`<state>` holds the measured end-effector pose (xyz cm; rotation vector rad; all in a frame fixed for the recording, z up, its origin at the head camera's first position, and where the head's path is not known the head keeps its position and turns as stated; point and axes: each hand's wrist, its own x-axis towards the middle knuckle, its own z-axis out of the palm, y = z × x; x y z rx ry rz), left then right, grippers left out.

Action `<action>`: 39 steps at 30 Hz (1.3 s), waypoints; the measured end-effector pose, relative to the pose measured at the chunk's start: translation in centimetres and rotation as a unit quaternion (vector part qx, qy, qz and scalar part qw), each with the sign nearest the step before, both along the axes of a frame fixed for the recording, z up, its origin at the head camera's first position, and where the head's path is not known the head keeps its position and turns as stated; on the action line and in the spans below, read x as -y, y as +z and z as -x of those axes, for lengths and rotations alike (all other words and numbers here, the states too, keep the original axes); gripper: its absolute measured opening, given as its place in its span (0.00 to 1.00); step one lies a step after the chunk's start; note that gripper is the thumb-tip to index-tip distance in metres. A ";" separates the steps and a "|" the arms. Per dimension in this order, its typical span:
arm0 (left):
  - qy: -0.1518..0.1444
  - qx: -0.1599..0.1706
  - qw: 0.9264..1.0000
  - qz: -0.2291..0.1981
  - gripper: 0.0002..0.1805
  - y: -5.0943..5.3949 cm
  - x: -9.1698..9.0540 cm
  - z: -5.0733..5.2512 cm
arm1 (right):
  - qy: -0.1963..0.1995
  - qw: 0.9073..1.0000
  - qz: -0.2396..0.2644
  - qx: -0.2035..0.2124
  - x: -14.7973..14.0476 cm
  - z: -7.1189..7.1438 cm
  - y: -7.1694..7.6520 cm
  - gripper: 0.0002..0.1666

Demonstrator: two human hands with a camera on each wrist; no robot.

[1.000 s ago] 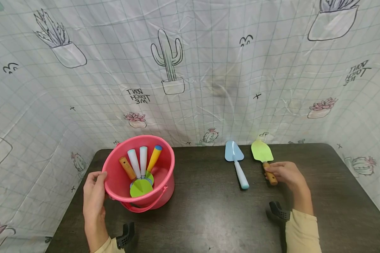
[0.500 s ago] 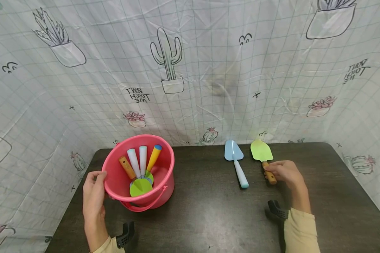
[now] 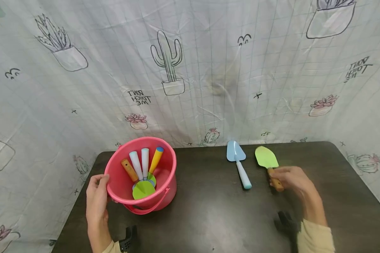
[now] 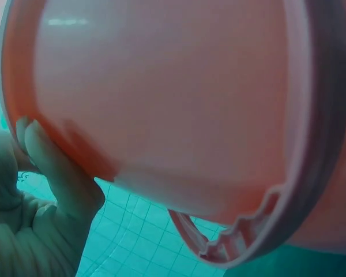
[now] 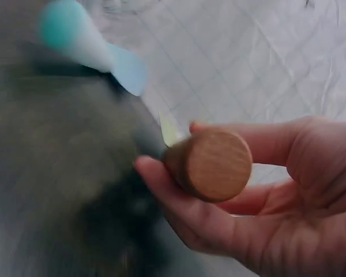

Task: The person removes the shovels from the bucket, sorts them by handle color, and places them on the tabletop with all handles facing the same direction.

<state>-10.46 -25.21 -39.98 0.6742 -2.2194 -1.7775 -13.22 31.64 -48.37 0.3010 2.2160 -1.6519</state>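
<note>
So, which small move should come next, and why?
Probably move the green trowel left toward the bucket: the right hand pinches its wooden handle, the left hand grips the bucket, and similar tools sit inside.

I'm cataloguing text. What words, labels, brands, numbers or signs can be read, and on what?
"DON'T TOUCH ME": cloth, left of centre, letters seemingly flipped.
"DON'T TOUCH ME": cloth, far right, likewise.
X-like marks: cloth, perhaps just decoration.
Bucket, blue trowel, green trowel: nothing readable.
</note>
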 end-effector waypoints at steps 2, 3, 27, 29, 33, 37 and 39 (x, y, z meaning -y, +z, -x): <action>0.005 0.004 1.000 0.000 0.15 -0.3 0.0 -0.2 | 0.028 0.999 0.027 0.002 -0.6 -1.9 0.0 0.37; 0.009 0.006 1.000 0.003 0.15 -0.3 0.0 -0.3 | 0.045 0.998 0.037 0.005 -1.0 -2.8 0.0 0.36; -0.005 -0.016 1.000 -0.006 0.16 -0.7 -0.2 -0.4 | 0.084 0.994 -0.017 0.073 2.9 -11.7 -0.6 0.12; -0.006 -0.017 1.000 -0.005 0.16 -0.7 -0.2 -0.4 | 0.090 0.993 -0.040 0.059 3.4 -11.8 -0.5 0.11; -0.008 -0.021 1.000 -0.010 0.16 -0.8 -0.2 -0.4 | 0.087 0.992 -0.081 0.039 4.3 -12.0 -0.4 0.10; -0.009 -0.021 1.000 -0.015 0.16 -0.8 -0.3 -0.4 | 0.084 0.991 -0.100 0.014 4.9 -12.2 -0.3 0.10; -0.008 -0.020 1.000 -0.014 0.16 -0.9 -0.3 -0.4 | 0.085 0.991 -0.102 0.002 5.0 -12.3 -0.2 0.10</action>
